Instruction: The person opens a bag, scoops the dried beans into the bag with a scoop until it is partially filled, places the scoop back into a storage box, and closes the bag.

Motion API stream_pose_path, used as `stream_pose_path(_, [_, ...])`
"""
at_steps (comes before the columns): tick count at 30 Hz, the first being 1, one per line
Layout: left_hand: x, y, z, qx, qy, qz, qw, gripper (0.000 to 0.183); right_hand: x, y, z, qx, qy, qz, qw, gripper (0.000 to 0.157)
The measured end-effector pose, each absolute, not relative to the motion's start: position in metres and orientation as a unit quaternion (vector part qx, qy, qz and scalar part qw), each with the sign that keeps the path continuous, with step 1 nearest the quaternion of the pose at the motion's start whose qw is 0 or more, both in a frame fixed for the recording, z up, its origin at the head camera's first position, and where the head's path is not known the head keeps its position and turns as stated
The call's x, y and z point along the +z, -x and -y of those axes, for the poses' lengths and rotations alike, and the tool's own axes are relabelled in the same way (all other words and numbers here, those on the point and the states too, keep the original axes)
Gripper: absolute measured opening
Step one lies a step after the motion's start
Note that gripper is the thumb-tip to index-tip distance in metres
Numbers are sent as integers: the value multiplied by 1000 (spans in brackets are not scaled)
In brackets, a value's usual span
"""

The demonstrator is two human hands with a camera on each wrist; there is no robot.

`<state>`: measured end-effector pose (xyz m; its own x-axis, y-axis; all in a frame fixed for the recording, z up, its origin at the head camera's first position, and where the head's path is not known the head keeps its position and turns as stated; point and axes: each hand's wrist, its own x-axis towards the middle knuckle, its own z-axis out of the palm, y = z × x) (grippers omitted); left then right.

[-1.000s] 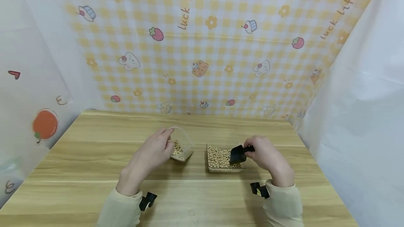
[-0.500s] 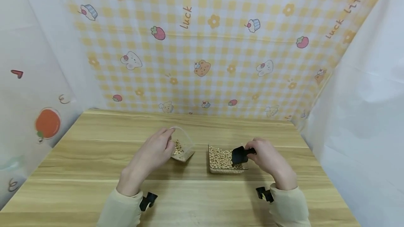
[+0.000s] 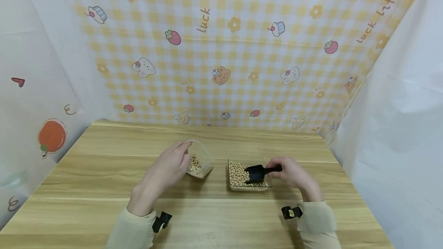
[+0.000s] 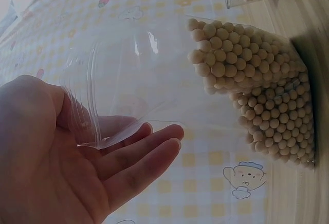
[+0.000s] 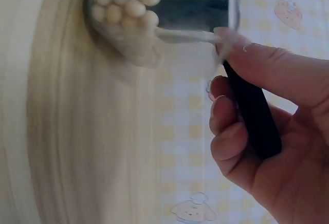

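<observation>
My left hand (image 3: 169,168) grips the open top of a clear plastic bag (image 4: 133,64), which stands on the table with round beige beans (image 4: 277,116), like soybeans, filling its lower part. The left wrist view shows several fingers stretched along the bag's side. On the right, a clear rectangular box (image 3: 249,188) holds more of the same beans (image 3: 237,174). My right hand (image 3: 288,171) grips the handle of a black scoop (image 3: 255,174), whose blade points left and lies over the beans inside the box. Fingers wrap the handle in the right wrist view, where the blade is partly cut off.
Both containers stand on a wood-grain table (image 3: 207,218), a short gap apart. Behind the table hangs a yellow checked cloth (image 3: 221,49); white sheets (image 3: 391,126) flank both sides. Each wrist wears a small black camera mount (image 3: 161,221).
The right hand has lowered the scoop and turned it from tipped downward to lying nearly level, its blade pointing left in the box. The left hand and bag have stayed put.
</observation>
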<state>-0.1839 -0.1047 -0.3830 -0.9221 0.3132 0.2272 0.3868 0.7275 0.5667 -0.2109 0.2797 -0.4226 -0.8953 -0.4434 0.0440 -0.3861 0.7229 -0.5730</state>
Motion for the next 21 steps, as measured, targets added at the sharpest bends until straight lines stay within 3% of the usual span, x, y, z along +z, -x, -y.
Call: stream_pose_path(21, [-386,185,102,-319,204,924,59,47,-435,210,-256,-310,182,-932,44,19])
